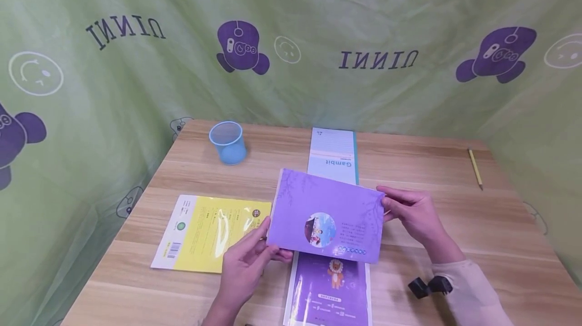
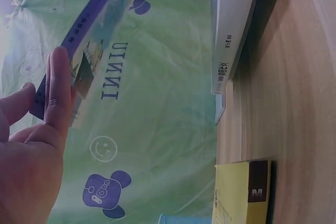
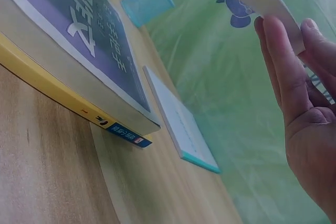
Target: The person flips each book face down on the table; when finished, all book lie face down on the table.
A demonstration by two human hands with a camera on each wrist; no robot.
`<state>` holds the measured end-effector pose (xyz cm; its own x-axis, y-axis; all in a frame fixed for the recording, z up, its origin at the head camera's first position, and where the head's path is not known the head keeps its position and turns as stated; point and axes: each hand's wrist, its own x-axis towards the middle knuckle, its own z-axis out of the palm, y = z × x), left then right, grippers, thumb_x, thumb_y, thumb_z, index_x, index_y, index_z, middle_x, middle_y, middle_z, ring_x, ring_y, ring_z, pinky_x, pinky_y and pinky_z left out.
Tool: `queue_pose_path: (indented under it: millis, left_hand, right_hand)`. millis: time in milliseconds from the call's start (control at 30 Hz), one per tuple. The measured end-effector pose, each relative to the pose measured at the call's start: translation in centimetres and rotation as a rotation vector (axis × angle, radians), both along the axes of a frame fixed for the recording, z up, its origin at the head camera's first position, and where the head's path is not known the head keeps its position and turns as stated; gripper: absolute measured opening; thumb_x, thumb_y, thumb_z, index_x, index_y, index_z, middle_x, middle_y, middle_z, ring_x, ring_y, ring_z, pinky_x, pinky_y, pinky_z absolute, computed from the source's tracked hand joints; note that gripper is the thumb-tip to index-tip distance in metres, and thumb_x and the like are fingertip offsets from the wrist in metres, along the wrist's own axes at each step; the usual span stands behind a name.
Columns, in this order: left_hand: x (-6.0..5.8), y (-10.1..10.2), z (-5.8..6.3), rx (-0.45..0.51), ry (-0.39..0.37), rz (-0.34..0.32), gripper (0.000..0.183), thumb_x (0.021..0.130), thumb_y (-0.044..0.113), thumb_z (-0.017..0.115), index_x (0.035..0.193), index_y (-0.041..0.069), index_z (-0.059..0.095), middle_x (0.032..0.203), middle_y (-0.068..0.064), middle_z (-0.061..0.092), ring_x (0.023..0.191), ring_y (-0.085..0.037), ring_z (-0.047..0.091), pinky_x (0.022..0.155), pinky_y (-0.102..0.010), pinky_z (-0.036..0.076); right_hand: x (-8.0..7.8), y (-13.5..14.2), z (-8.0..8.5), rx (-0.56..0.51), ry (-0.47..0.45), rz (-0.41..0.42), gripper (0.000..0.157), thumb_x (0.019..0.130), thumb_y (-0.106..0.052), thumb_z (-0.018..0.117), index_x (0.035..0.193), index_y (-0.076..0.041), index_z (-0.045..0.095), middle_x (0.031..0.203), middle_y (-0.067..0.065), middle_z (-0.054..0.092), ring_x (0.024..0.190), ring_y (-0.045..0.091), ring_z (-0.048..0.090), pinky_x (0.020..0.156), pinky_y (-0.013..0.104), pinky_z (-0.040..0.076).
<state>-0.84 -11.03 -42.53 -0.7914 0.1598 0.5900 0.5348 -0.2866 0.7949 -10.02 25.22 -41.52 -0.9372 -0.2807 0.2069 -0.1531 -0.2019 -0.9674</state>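
Note:
A thin purple book (image 1: pixel 291 210) with a round picture on its cover is held raised and tilted above the table by both hands. My left hand (image 1: pixel 245 268) pinches its near left corner between thumb and fingers. At the far right corner, my right hand (image 1: pixel 416 215) pinches the book's edge. Below it lies a thicker purple book (image 1: pixel 329 298) with a lion on it, partly covered in the head view. The right wrist view shows that book on top of a yellow-edged book (image 3: pixel 79 100). A yellow book (image 1: pixel 204 237) lies left of the stack.
A pale Gambit notebook (image 1: pixel 334 156) lies behind the stack, partly hidden by the raised book. A blue mesh pen cup (image 1: pixel 231 149) stands at the back left. A yellow pencil (image 1: pixel 475 169) lies at the back right. Green printed cloth (image 1: pixel 291 93) hangs around the wooden table (image 1: pixel 477 225).

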Motion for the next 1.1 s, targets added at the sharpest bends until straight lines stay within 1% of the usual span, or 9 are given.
queue_pose_path:
  millis: [67,167,233,300,400,500,600,733,1100]
  left_hand:
    - [0.13,0.02,0.00,-0.026,-0.023,0.043,0.054,0.086,-0.027,0.055,0.138,-0.025,0.038,0.111,-0.031,0.063,0.094,-0.011,0.074,0.075,-0.037,0.064]
    - [0.25,0.05,0.00,-0.072,-0.032,0.128,0.053,0.083,-0.027,0.060,0.133,-0.024,0.046,0.115,-0.031,0.065,0.104,-0.010,0.071,0.081,-0.035,0.063]
    - [0.29,0.08,-0.03,-0.091,-0.044,0.176,0.052,0.081,-0.025,0.064,0.131,-0.022,0.051,0.119,-0.025,0.066,0.112,-0.010,0.068,0.087,-0.034,0.061]
    - [0.25,0.07,-0.07,-0.079,-0.039,0.185,0.051,0.080,-0.025,0.065,0.129,-0.023,0.052,0.122,-0.018,0.067,0.115,-0.011,0.066,0.089,-0.035,0.060]
    - [0.23,0.01,-0.18,-0.038,-0.038,0.173,0.051,0.078,-0.026,0.066,0.127,-0.023,0.054,0.127,-0.007,0.066,0.116,-0.012,0.066,0.091,-0.036,0.060]
    - [0.14,-0.07,-0.33,-0.003,-0.014,0.152,0.050,0.078,-0.027,0.066,0.126,-0.025,0.053,0.128,-0.007,0.066,0.116,-0.014,0.066,0.089,-0.036,0.061]
    - [0.12,-0.11,-0.48,0.015,-0.017,0.137,0.050,0.078,-0.027,0.066,0.126,-0.026,0.053,0.128,-0.006,0.066,0.115,-0.013,0.066,0.089,-0.035,0.061]
    - [0.15,-0.07,-0.54,0.024,-0.030,0.134,0.049,0.078,-0.027,0.066,0.125,-0.026,0.053,0.128,-0.005,0.067,0.114,-0.013,0.067,0.088,-0.036,0.061]
    - [0.30,0.01,-0.51,0.019,-0.068,0.147,0.048,0.077,-0.026,0.067,0.123,-0.026,0.054,0.127,-0.003,0.068,0.113,-0.013,0.068,0.088,-0.036,0.060]
  right_hand:
    - [0.04,0.04,-0.10,-0.004,-0.006,0.005,0.041,0.095,0.013,0.058,0.115,-0.017,0.076,0.099,0.002,0.079,0.071,0.013,0.075,0.063,0.029,0.064]
    - [0.12,0.05,-0.28,-0.015,-0.007,0.011,0.041,0.095,0.014,0.057,0.114,-0.017,0.077,0.097,0.002,0.079,0.069,0.012,0.074,0.061,0.026,0.063]
    - [0.17,0.02,-0.39,-0.030,0.000,0.013,0.042,0.094,0.015,0.057,0.113,-0.017,0.077,0.096,0.002,0.079,0.069,0.011,0.074,0.060,0.025,0.063]
    - [0.20,-0.01,-0.51,-0.047,0.015,0.019,0.042,0.094,0.016,0.056,0.113,-0.016,0.077,0.096,0.003,0.079,0.069,0.011,0.074,0.060,0.025,0.063]
    - [0.24,-0.11,-0.67,-0.082,0.043,0.041,0.042,0.094,0.017,0.054,0.115,-0.012,0.076,0.097,0.004,0.079,0.069,0.012,0.074,0.060,0.025,0.063]
    - [0.27,-0.17,-0.82,-0.116,0.062,0.068,0.043,0.094,0.019,0.052,0.116,-0.010,0.076,0.098,0.005,0.079,0.070,0.011,0.074,0.060,0.025,0.063]
    - [0.33,-0.18,-0.89,-0.136,0.074,0.078,0.042,0.095,0.019,0.051,0.117,-0.008,0.075,0.099,0.006,0.079,0.071,0.010,0.073,0.061,0.023,0.063]
    - [0.39,-0.12,-0.85,-0.147,0.076,0.079,0.042,0.095,0.019,0.051,0.117,-0.008,0.075,0.100,0.006,0.079,0.072,0.010,0.073,0.061,0.022,0.062]
    - [0.58,-0.15,-0.77,-0.162,0.033,0.060,0.041,0.097,0.016,0.051,0.116,-0.010,0.076,0.099,0.005,0.079,0.073,0.009,0.073,0.062,0.020,0.062]
